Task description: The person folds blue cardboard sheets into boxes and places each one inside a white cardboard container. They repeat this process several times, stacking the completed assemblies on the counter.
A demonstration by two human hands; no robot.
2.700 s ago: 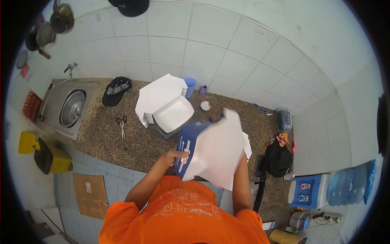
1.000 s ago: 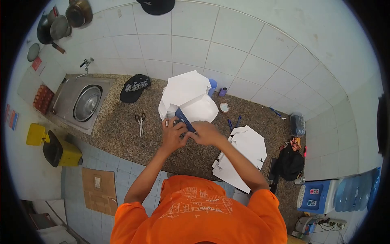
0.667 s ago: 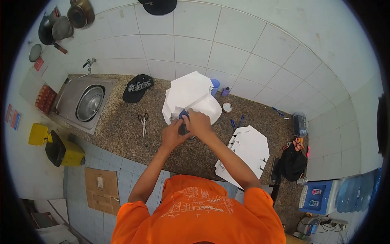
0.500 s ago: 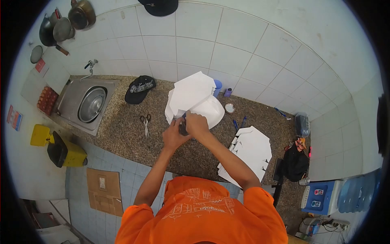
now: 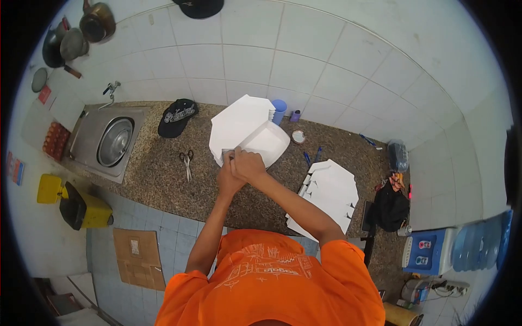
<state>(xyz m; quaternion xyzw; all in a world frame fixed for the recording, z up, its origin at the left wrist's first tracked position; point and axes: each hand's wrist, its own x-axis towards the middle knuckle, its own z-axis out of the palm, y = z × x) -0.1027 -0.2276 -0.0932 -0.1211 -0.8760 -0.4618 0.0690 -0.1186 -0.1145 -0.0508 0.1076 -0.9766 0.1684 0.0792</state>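
Observation:
My left hand (image 5: pixel 229 176) and my right hand (image 5: pixel 248 165) meet at the near edge of a stack of white cut sheets (image 5: pixel 239 119). Fingers of both hands are curled together around a small greyish piece (image 5: pixel 227 154), mostly hidden, whose kind I cannot make out. Just beyond my right hand, a white shallow tray-like piece (image 5: pixel 270 143) lies against the stack. Scissors (image 5: pixel 187 164) with dark handles rest on the counter to the left of my hands.
Right of my hands lie more white cut sheets (image 5: pixel 329 194) with slotted edges and blue pens (image 5: pixel 308 158). A blue cup (image 5: pixel 279 111) and a small round container (image 5: pixel 298 136) stand behind. Left are a black cap (image 5: pixel 178 117) and a sink (image 5: pixel 87 149).
My right hand has come down over my left, and the dark gap between them is now covered. The whole view has shifted slightly, with the counter things appearing farther left.

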